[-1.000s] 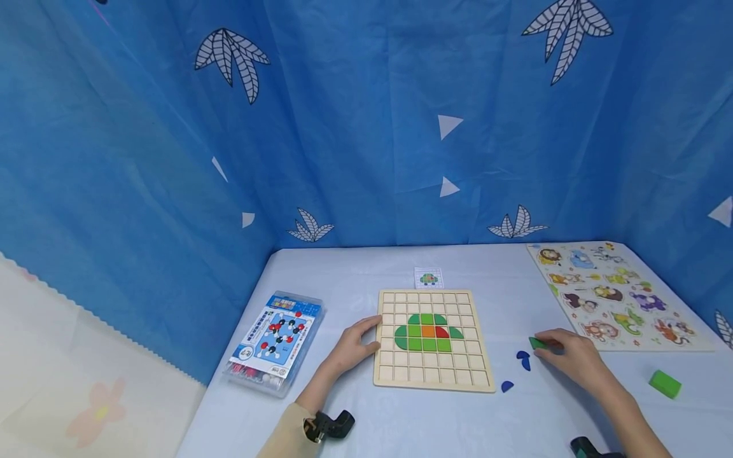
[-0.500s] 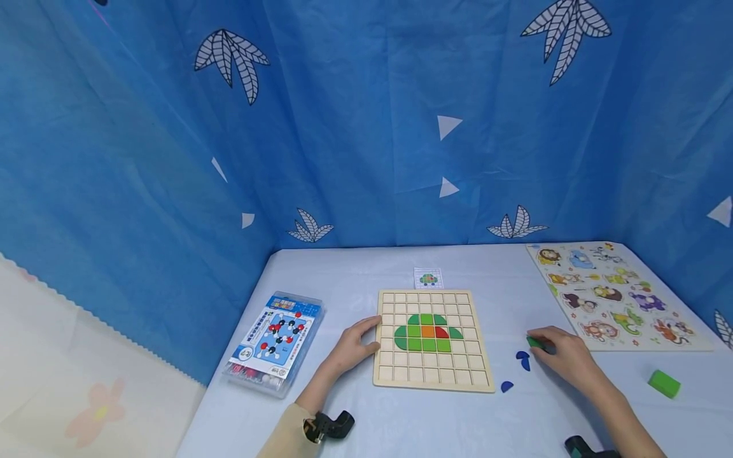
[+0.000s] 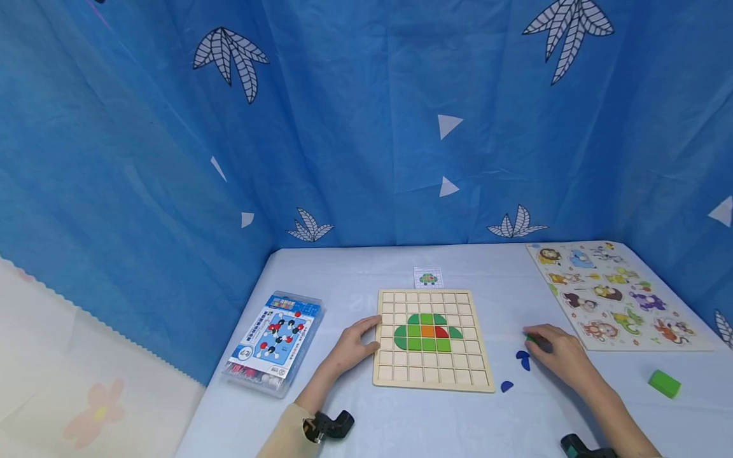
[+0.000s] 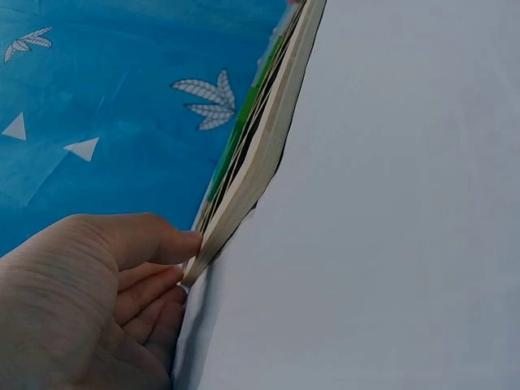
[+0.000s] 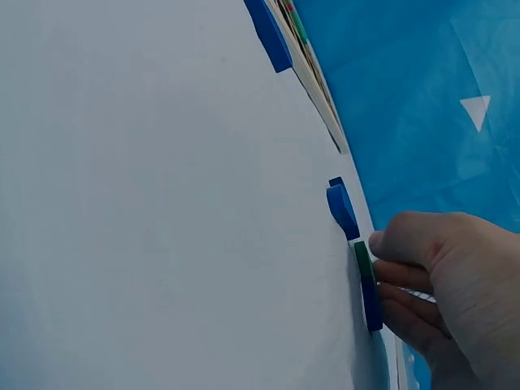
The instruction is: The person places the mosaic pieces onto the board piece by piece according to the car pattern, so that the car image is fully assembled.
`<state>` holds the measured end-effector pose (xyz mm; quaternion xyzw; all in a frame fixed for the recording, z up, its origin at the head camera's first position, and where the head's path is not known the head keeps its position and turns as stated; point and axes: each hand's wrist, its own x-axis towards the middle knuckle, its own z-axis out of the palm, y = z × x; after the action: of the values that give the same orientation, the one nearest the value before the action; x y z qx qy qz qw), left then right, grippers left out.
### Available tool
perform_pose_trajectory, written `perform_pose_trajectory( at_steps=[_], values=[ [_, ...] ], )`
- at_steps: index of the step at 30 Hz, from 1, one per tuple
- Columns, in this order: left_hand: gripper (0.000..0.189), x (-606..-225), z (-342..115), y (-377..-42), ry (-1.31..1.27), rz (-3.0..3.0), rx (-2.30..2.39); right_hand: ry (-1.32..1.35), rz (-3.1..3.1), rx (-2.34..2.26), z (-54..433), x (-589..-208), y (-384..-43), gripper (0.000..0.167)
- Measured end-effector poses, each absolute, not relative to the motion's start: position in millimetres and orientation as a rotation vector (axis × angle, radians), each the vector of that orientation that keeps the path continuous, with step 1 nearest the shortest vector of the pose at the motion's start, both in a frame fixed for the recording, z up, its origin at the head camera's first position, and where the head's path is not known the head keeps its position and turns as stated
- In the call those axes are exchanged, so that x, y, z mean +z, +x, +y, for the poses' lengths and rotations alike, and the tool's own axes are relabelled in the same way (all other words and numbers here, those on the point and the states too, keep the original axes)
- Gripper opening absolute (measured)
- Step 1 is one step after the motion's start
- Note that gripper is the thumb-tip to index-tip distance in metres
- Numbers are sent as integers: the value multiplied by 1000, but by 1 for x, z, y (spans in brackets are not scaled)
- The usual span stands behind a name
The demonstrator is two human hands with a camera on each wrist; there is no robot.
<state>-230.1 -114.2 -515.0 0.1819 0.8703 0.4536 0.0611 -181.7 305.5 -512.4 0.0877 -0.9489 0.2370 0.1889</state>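
Observation:
My left hand [image 3: 350, 347] rests with thumb and fingertips against the left edge of a wooden grid board [image 3: 399, 377]. In the left wrist view the thumb touches the board's rim [image 4: 236, 211]. Green, orange and red pieces form a pattern in the board's cells. My right hand [image 3: 564, 356] holds a small green piece [image 3: 532, 338] at the fingertips, low over the table right of the board. In the right wrist view this green piece [image 5: 362, 256] shows a dark blue part below it; how they join I cannot tell. Blue pieces [image 3: 525, 364] lie just left of that hand.
Another blue piece [image 3: 506, 386] lies near the board's lower right corner. A pattern card [image 3: 428, 278] lies behind the board. A plastic case [image 3: 275, 343] is at left, an animal puzzle board [image 3: 618, 299] at back right, and a green block [image 3: 665, 384] at far right.
My right hand has moved slightly left with the green piece, which is now more hidden by the fingers. The left hand and the board have stayed in place.

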Motion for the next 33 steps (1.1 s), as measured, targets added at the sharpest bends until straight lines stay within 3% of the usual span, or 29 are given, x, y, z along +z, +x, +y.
perform_pose_trajectory(
  at_steps=[10, 19, 33],
  values=[
    [55, -516, -114, -231, 552, 2632, 1372, 288, -2622, 706, 307, -515, -183, 21],
    [55, -517, -115, -231, 561, 2639, 1372, 310, -2708, 789, 312, -510, -180, 33],
    [55, -518, -114, -231, 563, 2647, 1364, 286, -2618, 735, 313, -516, -183, 22]
  ],
)
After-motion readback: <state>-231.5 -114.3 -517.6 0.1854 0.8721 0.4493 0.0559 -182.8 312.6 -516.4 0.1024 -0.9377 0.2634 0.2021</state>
